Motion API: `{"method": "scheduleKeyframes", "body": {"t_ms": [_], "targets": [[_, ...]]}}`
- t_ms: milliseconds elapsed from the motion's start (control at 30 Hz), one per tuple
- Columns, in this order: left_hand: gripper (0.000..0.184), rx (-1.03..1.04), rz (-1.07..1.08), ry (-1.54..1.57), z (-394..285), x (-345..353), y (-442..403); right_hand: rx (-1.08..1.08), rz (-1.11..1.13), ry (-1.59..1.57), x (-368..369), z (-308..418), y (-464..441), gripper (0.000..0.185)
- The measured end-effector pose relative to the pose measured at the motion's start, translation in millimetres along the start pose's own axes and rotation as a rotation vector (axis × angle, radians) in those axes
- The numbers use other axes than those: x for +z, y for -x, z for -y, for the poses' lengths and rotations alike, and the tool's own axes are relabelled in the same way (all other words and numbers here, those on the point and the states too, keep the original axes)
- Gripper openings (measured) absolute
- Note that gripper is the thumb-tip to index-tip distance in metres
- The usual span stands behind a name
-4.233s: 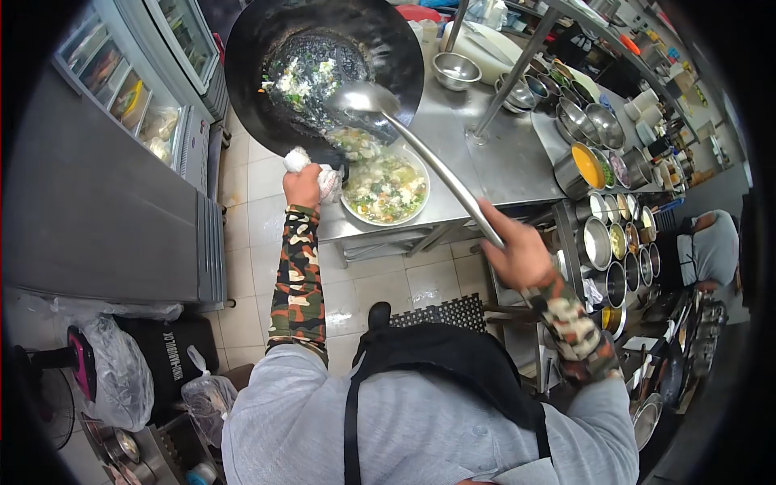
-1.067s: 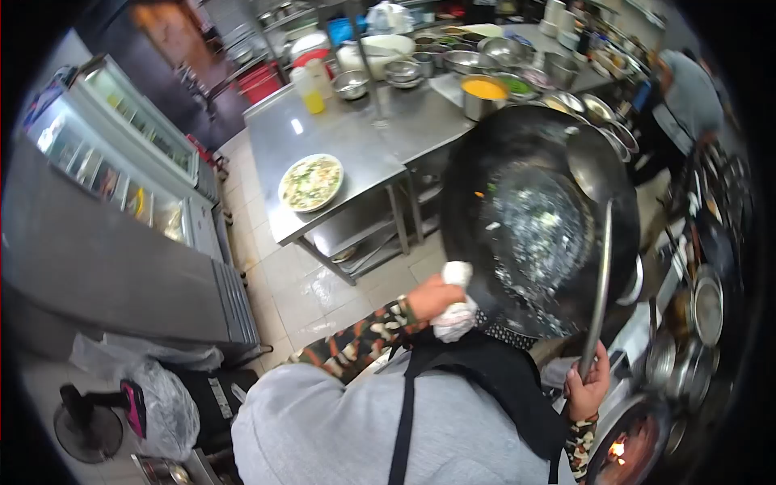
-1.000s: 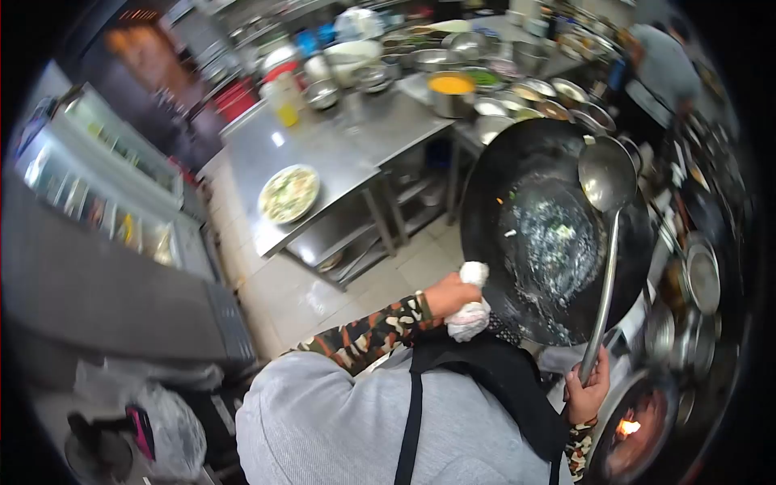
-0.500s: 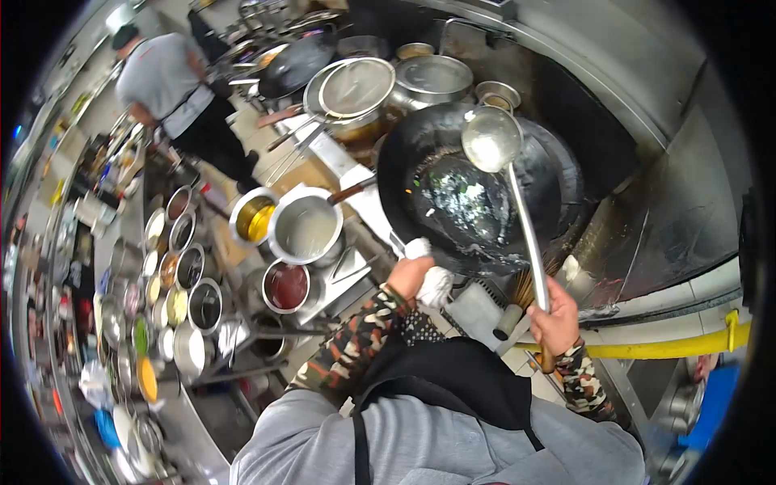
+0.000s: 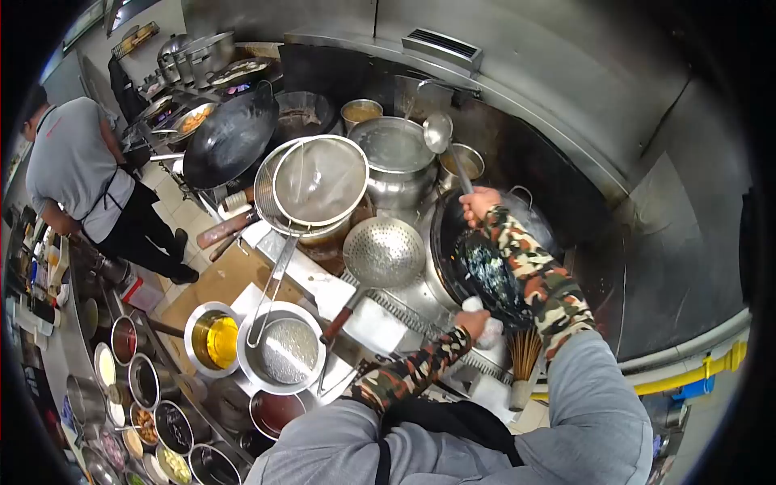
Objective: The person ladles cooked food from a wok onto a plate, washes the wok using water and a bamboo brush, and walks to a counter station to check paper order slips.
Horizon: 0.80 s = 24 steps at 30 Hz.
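My left hand [image 5: 472, 323] is closed round a white cloth [image 5: 485, 330] at the near edge of the black wok [image 5: 457, 263], which rests on the stove. Residue and liquid show in the wok's bottom, partly hidden by my right forearm. Closed round the handle of the steel ladle [image 5: 438, 133], my right hand [image 5: 480, 204] is above the wok's far side. The ladle's bowl is beyond the hand, near a large lidded steel pot [image 5: 391, 145] and a small pot [image 5: 462, 166].
Left of the wok are a perforated skimmer [image 5: 384, 252], mesh strainers [image 5: 320, 180], a pot of yellow liquid [image 5: 217, 339] and a pot with clear liquid [image 5: 283, 347]. A bamboo brush [image 5: 524, 364] stands near the front. A co-worker [image 5: 85, 178] stands far left.
My view has turned from the steel table to the stove. The wok has come down onto the stove, and the ladle has moved from over the wok to beyond it, near the pots.
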<state>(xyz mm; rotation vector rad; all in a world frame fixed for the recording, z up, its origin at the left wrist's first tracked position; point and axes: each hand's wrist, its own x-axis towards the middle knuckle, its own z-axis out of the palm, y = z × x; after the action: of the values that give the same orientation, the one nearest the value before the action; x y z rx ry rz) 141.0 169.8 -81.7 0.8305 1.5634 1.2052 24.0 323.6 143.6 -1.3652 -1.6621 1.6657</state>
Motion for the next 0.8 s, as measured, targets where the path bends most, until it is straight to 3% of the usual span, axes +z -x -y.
{"method": "scheduleKeyframes", "body": {"t_ms": [33, 100, 167, 233, 300, 333, 367, 433, 567, 633, 700, 767, 800], "targets": [[0.050, 0.012, -0.004, -0.053, 11, 0, -11, 0.018, -0.011, 0.003, 22, 2, -12, 0.009], [0.052, -0.318, -0.086, 0.340, -63, -34, 40, 0.007, 0.010, 0.061, 52, 7, -14, 0.009], [0.053, -0.360, -0.029, 0.368, -61, -21, 39, 0.166, 0.062, -0.104, 44, -10, -35, 0.013], [0.051, -0.315, -0.004, 0.312, -55, -22, 32, 0.178, 0.149, -0.166, 42, -4, -37, 0.016], [0.050, -0.276, 0.024, 0.250, -44, -22, 23, 0.512, 0.549, -0.953, 24, 0, -38, 0.018], [0.047, -0.156, 0.116, 0.124, -39, -25, 19, 0.584, 0.642, -1.203, 14, 3, -19, 0.017], [0.044, -0.055, 0.223, -0.014, -27, -15, 10, 0.518, 0.499, -1.300, -4, -4, 1, 0.026], [0.037, -0.180, 0.144, 0.067, -34, -19, 13, 0.440, 0.722, -1.315, -31, -20, 24, 0.036], [0.051, -0.382, 0.278, 0.732, 18, -13, -32, 0.511, 0.770, -1.458, -81, -15, 102, 0.036], [0.051, -0.430, 0.310, 0.485, 68, -3, -74, 0.506, 0.687, -1.456, -108, -14, 139, 0.037], [0.050, -0.351, 0.221, 0.434, 50, -7, -56, 0.543, 0.694, -1.400, -139, -16, 169, 0.037], [0.019, -0.362, 0.235, 0.461, 10, -25, -34, 0.574, 0.561, -1.281, -163, -23, 193, 0.029], [0.018, -0.413, 0.262, 0.625, -5, -32, -27, 0.579, 0.541, -1.154, -174, -32, 197, 0.026]]}}
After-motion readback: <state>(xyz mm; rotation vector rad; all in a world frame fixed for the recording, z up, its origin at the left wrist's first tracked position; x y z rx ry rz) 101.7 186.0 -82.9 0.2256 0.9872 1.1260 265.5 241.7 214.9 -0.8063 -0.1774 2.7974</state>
